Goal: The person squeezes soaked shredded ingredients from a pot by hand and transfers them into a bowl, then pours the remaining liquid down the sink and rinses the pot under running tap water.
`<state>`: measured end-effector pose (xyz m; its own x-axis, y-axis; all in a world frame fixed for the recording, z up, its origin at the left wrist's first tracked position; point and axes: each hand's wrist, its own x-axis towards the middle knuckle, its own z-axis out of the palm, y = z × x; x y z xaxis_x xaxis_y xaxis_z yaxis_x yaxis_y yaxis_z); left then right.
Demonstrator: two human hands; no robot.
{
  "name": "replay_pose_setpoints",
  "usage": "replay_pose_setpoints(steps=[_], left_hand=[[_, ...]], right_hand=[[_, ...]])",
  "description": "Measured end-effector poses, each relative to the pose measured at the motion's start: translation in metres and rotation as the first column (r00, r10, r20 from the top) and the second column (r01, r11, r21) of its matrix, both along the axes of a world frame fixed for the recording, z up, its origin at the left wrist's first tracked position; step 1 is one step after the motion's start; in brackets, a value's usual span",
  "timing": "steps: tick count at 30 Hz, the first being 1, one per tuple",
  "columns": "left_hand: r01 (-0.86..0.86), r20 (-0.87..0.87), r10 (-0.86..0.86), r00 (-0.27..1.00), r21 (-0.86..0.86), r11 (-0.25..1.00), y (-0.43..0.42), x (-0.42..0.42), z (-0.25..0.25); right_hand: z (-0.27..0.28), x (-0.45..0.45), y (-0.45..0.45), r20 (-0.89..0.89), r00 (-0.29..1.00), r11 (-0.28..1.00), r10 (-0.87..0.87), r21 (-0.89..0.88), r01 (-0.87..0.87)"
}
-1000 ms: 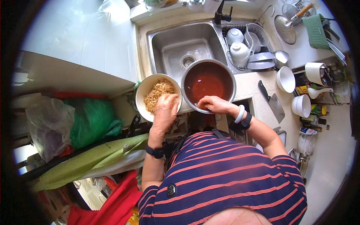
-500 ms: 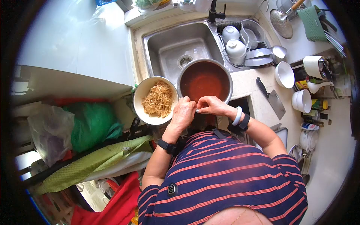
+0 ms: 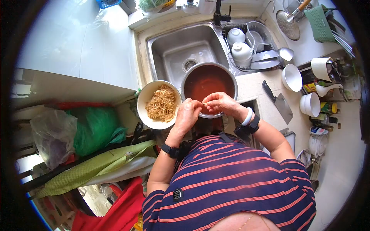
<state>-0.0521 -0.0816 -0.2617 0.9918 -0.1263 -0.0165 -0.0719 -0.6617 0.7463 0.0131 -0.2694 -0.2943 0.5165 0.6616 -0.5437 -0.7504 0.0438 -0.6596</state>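
Observation:
Both my hands are raised at the near rim of a steel pot (image 3: 236, 82) that holds reddish-brown liquid. The fingers of my left hand (image 3: 187, 114) are pinched together, between the pot and a white bowl (image 3: 143, 106). My right hand (image 3: 223, 104) is over the pot's near side, thumb and fingertips pressed together. A tiny pale bit shows at its fingertips, too small to name. The fingertips of the two hands almost meet. Inside the white bowl lies a heap of brownish shredded food strips (image 3: 162, 104).
Behind the pot is a steel sink (image 3: 169, 50) with a black faucet (image 3: 221, 17). A dish rack (image 3: 248, 69) with white crockery stands right of it. A cleaver (image 3: 283, 107) lies on the right counter near white bowls (image 3: 292, 77). Bags (image 3: 94, 129) and cloths hang at left.
My right hand has moved slightly up and inward over the pot, its fingers more raised. My left hand stays pinched in nearly the same place. The bowl and pot look unchanged.

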Motion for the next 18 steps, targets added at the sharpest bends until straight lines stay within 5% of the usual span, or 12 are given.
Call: replay_pose_setpoints(steps=[7,11,13,17,18], left_hand=[[-0.081,0.075,0.084,0.994,-0.048,0.996,-0.013,0.012,0.004],[-0.036,0.096,0.028,0.995,0.077,0.996,-0.011,0.018,-0.008],[-0.075,0.172,0.048,0.984,0.153,0.985,-0.007,0.018,-0.011],[-0.150,0.198,0.134,0.971,0.066,0.986,0.008,0.010,-0.008],[-0.152,0.150,0.140,0.979,0.070,0.986,0.011,0.007,-0.005]], right_hand=[[0.005,0.004,-0.002,0.161,0.986,0.999,-0.050,-0.014,0.053],[0.003,0.015,-0.002,0.259,0.965,0.996,0.033,-0.093,-0.009],[0.002,0.026,-0.003,0.786,0.540,0.854,0.300,-0.473,0.214],[-0.017,0.059,-0.010,0.795,0.340,0.757,0.502,-0.594,0.273],[-0.021,0.066,-0.011,0.757,0.385,0.738,0.529,-0.634,0.232]])
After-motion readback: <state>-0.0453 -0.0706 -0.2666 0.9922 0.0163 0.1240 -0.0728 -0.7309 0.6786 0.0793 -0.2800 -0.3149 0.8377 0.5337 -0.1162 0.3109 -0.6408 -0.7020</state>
